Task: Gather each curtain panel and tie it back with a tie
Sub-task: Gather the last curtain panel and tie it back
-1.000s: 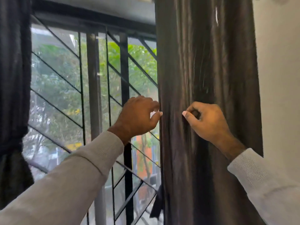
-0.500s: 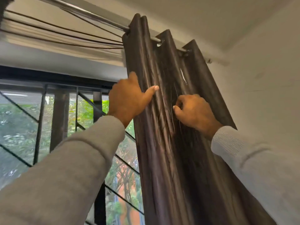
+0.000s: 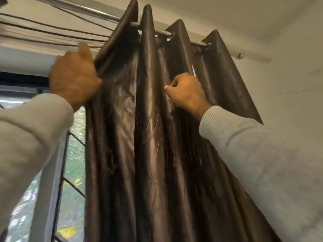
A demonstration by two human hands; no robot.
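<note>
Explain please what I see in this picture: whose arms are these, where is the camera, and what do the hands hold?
No machine here: a person wears a camera on the head, so you see their own two arms in grey sleeves reaching up. In front hangs a dark brown curtain panel, folded into pleats on a metal rod. The left hand holds the curtain's outer edge next to the window. The right hand has its grip closed on a fold further right. The wall is on the right. No tie is visible.
</note>
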